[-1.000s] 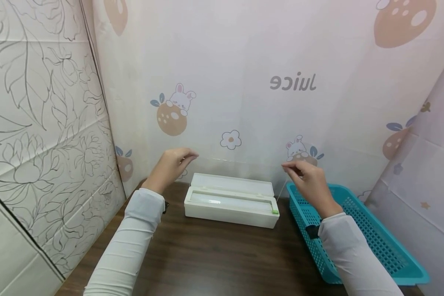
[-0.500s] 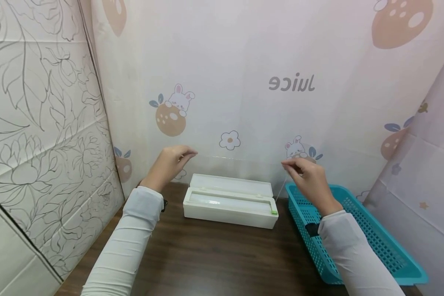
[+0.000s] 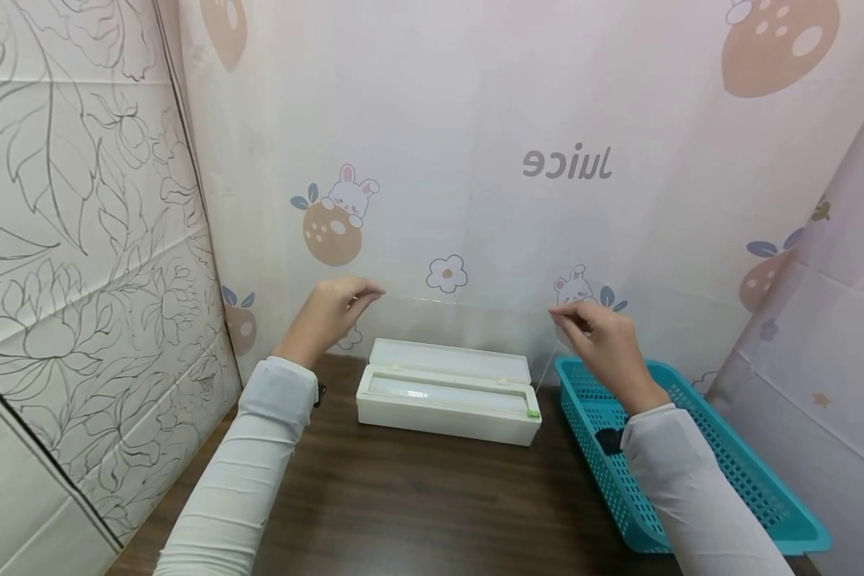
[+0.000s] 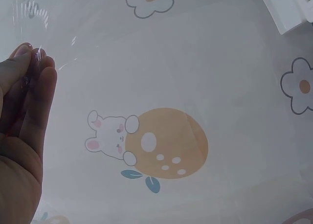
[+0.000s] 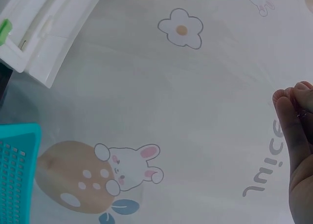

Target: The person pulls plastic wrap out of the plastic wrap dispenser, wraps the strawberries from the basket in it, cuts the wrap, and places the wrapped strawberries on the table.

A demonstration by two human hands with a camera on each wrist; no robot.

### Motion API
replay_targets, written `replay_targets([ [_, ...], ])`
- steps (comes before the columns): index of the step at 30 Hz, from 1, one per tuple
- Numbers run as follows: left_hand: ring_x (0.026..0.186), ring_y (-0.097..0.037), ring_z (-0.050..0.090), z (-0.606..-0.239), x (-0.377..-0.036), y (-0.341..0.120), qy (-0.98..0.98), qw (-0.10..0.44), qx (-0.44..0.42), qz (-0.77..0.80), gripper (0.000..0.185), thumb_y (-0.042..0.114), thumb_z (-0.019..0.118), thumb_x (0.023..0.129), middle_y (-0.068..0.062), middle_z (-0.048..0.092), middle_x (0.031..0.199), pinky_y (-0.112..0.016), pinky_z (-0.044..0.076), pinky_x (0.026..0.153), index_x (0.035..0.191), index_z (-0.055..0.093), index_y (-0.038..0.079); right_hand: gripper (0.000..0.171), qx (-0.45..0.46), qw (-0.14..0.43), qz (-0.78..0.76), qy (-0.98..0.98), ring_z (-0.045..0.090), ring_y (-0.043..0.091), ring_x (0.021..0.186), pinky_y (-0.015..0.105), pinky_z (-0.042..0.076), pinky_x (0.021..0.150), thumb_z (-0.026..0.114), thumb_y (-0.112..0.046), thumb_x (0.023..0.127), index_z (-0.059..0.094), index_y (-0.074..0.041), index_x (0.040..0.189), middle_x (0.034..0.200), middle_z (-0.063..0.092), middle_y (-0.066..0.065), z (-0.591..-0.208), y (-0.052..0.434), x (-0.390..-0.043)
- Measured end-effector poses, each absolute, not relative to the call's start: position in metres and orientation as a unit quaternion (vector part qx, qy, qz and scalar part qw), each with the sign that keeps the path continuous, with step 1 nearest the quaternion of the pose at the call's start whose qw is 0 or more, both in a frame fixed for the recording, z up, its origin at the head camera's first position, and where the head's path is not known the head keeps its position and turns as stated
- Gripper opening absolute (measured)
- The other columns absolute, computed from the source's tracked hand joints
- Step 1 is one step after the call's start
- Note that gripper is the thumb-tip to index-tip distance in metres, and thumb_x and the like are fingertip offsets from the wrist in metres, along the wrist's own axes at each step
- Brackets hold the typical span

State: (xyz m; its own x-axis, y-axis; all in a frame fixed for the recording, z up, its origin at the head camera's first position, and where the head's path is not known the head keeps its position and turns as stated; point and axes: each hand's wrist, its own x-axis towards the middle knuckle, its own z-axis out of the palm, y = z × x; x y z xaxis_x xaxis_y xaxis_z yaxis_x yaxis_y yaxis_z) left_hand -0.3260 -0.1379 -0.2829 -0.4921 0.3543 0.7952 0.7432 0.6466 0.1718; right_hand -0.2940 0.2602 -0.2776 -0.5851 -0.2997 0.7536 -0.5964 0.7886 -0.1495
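Note:
A clear sheet of cling film [image 3: 468, 320] stretches between my two raised hands, its top edge showing as a thin bright line. It runs down behind a white cling film dispenser [image 3: 446, 420], whose lid [image 3: 450, 360] stands open at the back. At the dispenser's right end sits a small green slider [image 3: 533, 414]. My left hand [image 3: 327, 316] pinches one top corner between thumb and fingertips; glossy creases fan out from them in the left wrist view. The other corner is pinched by my right hand [image 3: 605, 344], held above the basket's near-left side.
A turquoise perforated basket [image 3: 756, 488] stands on the right, under my right forearm. The dark wooden table [image 3: 418, 504] extends in front of the dispenser. Close behind is a printed wall sheet [image 3: 475, 200], and a floral panel [image 3: 94, 240] borders the left side.
Both hands have risen slightly, and the cling film's top edge has gone up with them. Dispenser and basket stay in place.

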Motion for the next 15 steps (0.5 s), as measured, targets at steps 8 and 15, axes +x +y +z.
replay_targets([
  [8, 0.086, -0.009, 0.061, -0.2780, -0.3262, -0.1376, -0.828, 0.377, -0.329, -0.253, 0.013, 0.016, 0.061, 0.089, 0.001, 0.067, 0.095, -0.024, 0.049, 0.076, 0.098, 0.069, 0.011, 0.016, 0.264, 0.378, 0.195, -0.866, 0.059, 0.008, 0.077, 0.025, 0.052, 0.064, 0.064, -0.008, 0.085, 0.068, -0.011, 0.100, 0.092, 0.065, 0.000, -0.2717, 0.2612, -0.2955],
  [15, 0.087, -0.009, 0.061, -0.2738, -0.3275, -0.1370, -0.825, 0.382, -0.333, -0.252, 0.014, 0.017, 0.060, 0.089, 0.002, 0.067, 0.095, -0.024, 0.049, 0.077, 0.098, 0.069, 0.011, 0.015, 0.272, 0.384, 0.194, -0.861, 0.059, 0.008, 0.076, 0.020, 0.050, 0.063, 0.064, -0.009, 0.085, 0.068, -0.010, 0.100, 0.090, 0.066, 0.000, -0.2672, 0.2627, -0.2954],
])
